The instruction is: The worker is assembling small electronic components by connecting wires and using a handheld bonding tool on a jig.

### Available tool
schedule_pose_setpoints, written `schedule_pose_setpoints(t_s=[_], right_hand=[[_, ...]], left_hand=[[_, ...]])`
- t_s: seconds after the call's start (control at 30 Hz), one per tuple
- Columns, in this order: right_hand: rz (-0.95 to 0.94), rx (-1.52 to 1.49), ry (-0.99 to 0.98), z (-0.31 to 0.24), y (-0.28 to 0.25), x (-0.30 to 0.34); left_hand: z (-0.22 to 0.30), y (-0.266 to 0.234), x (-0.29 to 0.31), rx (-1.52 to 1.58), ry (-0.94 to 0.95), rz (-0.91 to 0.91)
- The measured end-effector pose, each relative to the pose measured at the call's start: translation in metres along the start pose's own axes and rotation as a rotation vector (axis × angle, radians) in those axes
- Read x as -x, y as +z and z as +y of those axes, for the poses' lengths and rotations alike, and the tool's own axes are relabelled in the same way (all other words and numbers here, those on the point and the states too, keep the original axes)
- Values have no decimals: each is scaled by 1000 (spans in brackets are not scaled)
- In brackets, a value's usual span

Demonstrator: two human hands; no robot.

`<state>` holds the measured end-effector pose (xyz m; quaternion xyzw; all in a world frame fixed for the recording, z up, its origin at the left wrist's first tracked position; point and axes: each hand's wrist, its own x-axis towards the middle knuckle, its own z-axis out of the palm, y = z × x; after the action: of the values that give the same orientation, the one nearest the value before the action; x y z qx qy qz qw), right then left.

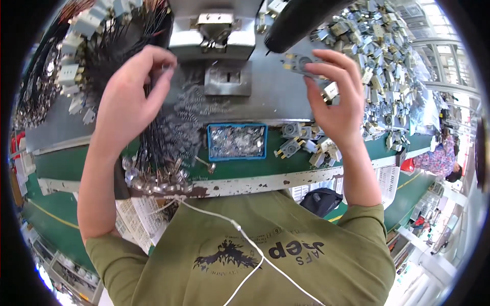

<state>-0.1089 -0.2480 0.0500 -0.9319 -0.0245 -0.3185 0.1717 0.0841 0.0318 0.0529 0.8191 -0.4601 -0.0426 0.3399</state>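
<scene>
My right hand (339,94) pinches a flat grey plastic part with a round centre and brass-coloured contacts (296,63) between thumb and fingers, above the right side of the metal work surface. My left hand (130,94) hangs over a bundle of black wires, its fingers curled and thumb close to the fingertips; whatever they hold, if anything, is too small to make out. Between the hands sits a steel block with a slotted recess (228,79), below the metal head of a machine (214,30). Loose coil springs (186,109) lie heaped beside my left hand.
A blue tray (208,148) of small shiny pieces stands near the front edge. Grey plastic parts (291,148) lie right of it, with a large pile (388,81) beyond. Wires with round metal ends (158,183) hang at the left front. A black tube (301,23) slants overhead.
</scene>
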Motion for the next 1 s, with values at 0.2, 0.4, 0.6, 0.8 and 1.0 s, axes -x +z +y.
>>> schedule_pose_setpoints(t_s=[0.2,0.4,0.6,0.8,1.0], right_hand=[[-111,-139,-52,-17,40,-1],[-226,-60,15,-9,72,4],[-155,-63,-25,-19,89,-2],[-229,18,-135,-12,80,-6],[-301,-180,-223,-61,58,8]], left_hand=[[0,-10,-6,18,-101,30],[-2,-13,10,54,-122,43],[-7,-7,13,43,-30,69],[17,-21,7,41,-292,-120],[18,-21,13,89,-266,-6]])
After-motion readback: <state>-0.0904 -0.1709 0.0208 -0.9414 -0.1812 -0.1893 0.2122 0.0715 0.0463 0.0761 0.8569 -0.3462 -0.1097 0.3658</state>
